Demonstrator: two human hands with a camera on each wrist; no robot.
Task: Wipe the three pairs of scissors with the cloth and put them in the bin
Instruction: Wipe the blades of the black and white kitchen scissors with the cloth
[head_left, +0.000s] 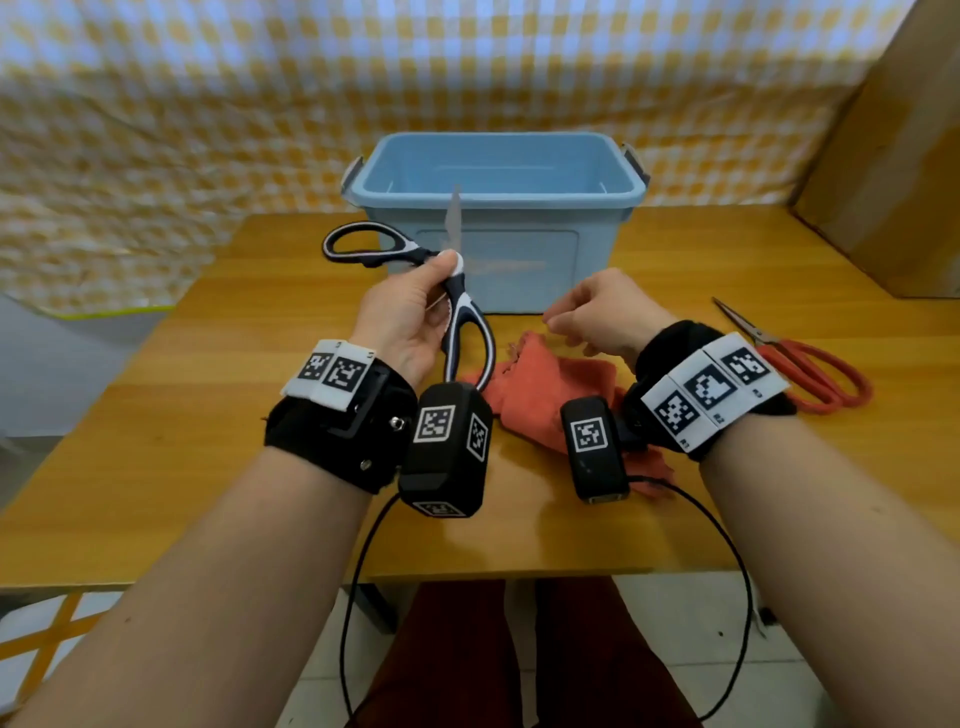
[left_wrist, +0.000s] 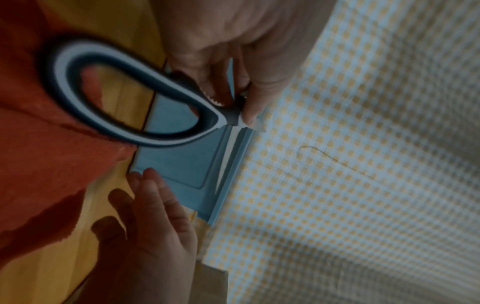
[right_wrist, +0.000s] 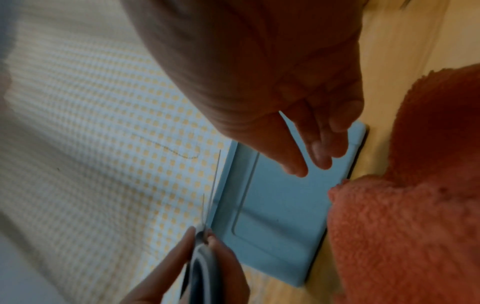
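My left hand (head_left: 439, 270) pinches black-and-white kitchen scissors (head_left: 470, 332) at the pivot and holds them up in front of the blue bin (head_left: 498, 200). The blades are spread, one pointing up and one pointing right. In the left wrist view the left hand (left_wrist: 233, 96) pinches the scissors (left_wrist: 64, 67) just past the handle loop. My right hand (head_left: 563, 322) hovers with loosely bent fingers over the orange cloth (head_left: 545, 384) and holds nothing. The right wrist view shows the right hand (right_wrist: 311, 156) above the cloth (right_wrist: 402, 226). Red-handled scissors (head_left: 810, 369) lie on the table to the right. No third pair is visible.
The wooden table (head_left: 156, 415) carries the bin at its back middle. A large cardboard box (head_left: 893, 156) stands at the back right. A yellow checked cloth hangs behind the table. Black cables run from the wrist cameras over the table's near edge.
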